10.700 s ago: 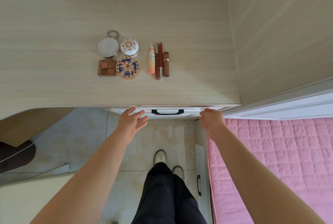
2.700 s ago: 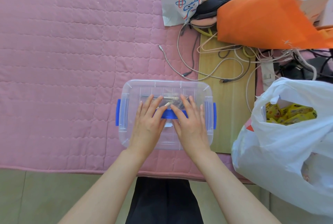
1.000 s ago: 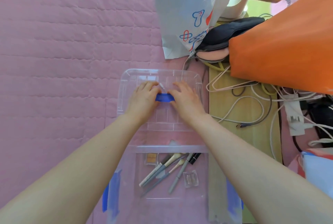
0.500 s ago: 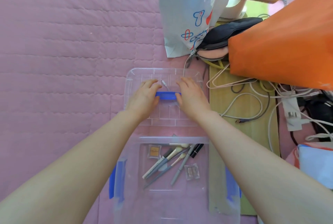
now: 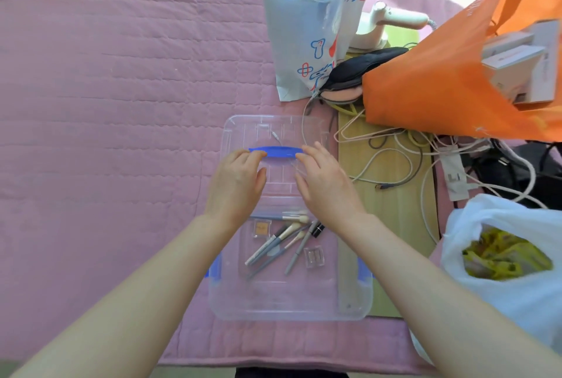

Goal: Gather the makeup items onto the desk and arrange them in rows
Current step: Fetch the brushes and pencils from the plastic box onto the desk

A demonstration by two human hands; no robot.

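My left hand (image 5: 235,183) and right hand (image 5: 327,186) rest at the 2 ends of the lid's (image 5: 243,134) blue handle (image 5: 275,152), fingers loose, gripping nothing, lid flat on the quilt (image 5: 106,103) just beyond the open bin (image 5: 289,301), where brushes (image 5: 273,247) and 2 palettes (image 5: 262,228) lie.

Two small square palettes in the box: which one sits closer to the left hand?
The orange-filled palette, right by the left hand. The paler pink palette lies further right, past the brushes.
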